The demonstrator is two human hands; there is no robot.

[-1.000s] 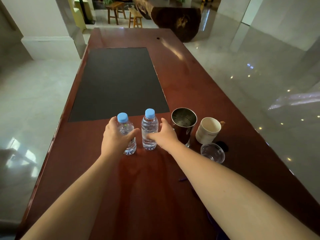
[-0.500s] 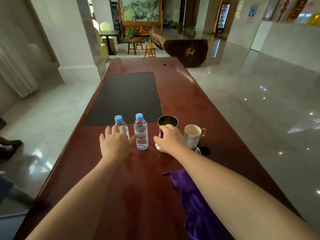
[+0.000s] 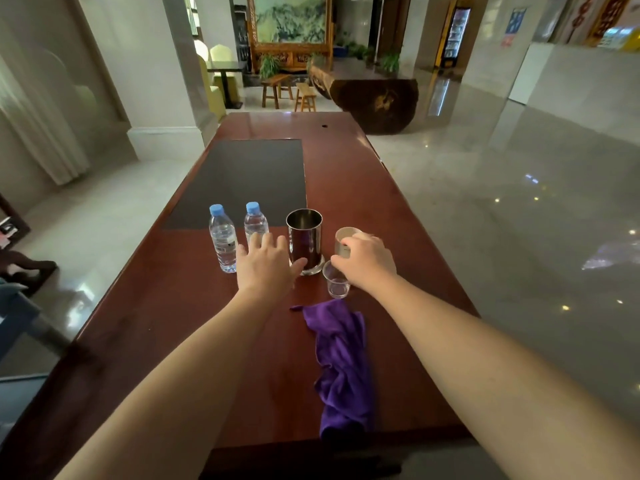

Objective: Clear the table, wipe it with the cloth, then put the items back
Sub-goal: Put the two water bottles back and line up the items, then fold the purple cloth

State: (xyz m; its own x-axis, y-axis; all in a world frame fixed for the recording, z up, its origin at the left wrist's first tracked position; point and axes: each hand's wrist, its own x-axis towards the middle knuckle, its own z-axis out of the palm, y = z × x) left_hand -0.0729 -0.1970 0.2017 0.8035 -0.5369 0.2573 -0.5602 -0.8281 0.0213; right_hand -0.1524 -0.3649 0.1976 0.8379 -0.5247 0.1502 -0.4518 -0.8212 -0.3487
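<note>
- The right hand [image 3: 367,259] wraps its grip round the white cup [image 3: 344,241], just right of the metal cup [image 3: 304,237].
- The left hand [image 3: 266,268] has its fingers apart; the metal cup stands tall beside its thumb.
- The purple cloth [image 3: 341,362] lies nearer on the table [image 3: 166,306].

No text is showing legibly. The label on the left water bottle [image 3: 222,237], the blue poster [image 3: 515,21] on the far wall and the red-and-gold signs [image 3: 604,19] are all appearing blurred — none is reading as words or numbers.
</note>
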